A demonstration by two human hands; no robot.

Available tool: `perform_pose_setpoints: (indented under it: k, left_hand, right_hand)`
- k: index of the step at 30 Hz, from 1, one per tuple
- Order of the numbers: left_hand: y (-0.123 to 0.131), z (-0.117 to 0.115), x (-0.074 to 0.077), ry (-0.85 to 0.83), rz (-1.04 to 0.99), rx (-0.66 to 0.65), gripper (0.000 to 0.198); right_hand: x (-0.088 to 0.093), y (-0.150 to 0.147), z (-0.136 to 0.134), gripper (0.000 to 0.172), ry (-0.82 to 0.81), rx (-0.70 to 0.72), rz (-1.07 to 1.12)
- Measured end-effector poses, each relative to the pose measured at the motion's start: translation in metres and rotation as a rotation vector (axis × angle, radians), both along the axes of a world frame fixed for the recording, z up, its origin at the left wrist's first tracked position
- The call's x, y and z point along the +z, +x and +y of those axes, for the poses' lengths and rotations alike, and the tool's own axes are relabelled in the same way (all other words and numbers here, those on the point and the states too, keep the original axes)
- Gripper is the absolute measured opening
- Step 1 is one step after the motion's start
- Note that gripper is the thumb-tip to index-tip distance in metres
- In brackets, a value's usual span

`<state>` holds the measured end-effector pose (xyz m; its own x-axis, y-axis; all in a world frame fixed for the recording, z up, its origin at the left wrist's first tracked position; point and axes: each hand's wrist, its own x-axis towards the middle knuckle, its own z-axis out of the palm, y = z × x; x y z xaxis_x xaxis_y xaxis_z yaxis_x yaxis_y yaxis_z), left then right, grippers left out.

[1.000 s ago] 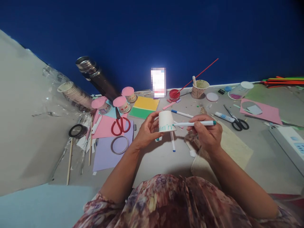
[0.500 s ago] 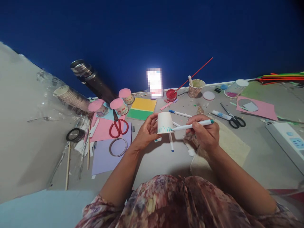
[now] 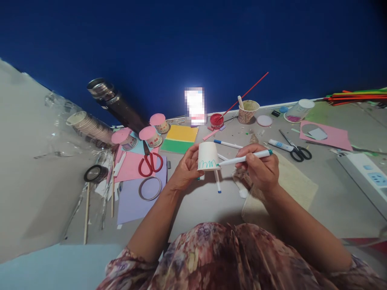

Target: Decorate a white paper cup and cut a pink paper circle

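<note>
In the head view, a white paper cup (image 3: 207, 154) is held upside down above the table, with a wavy green line drawn around its lower part near the rim. My left hand (image 3: 188, 166) grips the cup from its left side; some of the fingers are hidden behind it. Between the fingers of my right hand (image 3: 260, 166) is a white marker with a green end (image 3: 238, 159). Its tip touches the cup at the right end of the green line. Blue-capped markers (image 3: 227, 143) lie on the table behind and beneath the cup.
Several decorated cups with pink paper discs (image 3: 148, 133) stand at back left, near red-handled scissors (image 3: 150, 164) and a tape ring (image 3: 150, 188). Farther left lies a stack of cups (image 3: 89, 125). Black-handled scissors (image 3: 300, 154) and a power strip (image 3: 364, 171) are on the right.
The cup has turned slightly in my left hand, so the green line sits differently on its visible side. The marker's tip stays at the cup's lower right.
</note>
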<state>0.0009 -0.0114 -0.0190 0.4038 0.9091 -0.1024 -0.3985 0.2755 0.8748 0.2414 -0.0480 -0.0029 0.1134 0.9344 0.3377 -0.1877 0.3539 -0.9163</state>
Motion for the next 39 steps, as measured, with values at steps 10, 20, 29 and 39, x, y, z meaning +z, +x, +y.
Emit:
perform_pose_setpoints:
  k: [10,20,29,39]
  left_hand:
    - [-0.001,-0.001,0.0,-0.073,-0.007,0.029,0.1]
    - [0.007,-0.011,0.003,-0.116,-0.079,-0.088,0.096]
    - [0.007,-0.008,-0.002,0.058,0.034,-0.044,0.083]
    - [0.004,-0.004,-0.007,0.168,0.126,-0.007,0.077]
  right_hand:
    - [0.002,-0.005,0.002,0.029,-0.015,-0.06,0.042]
    - [0.0,-0.007,0.01,0.058,-0.012,-0.039,-0.217]
    - [0.005,-0.004,0.007,0.018,0.003,-0.235,-0.19]
    - [0.013,-0.004,-0.001,0.022,0.182,-0.129,-0.276]
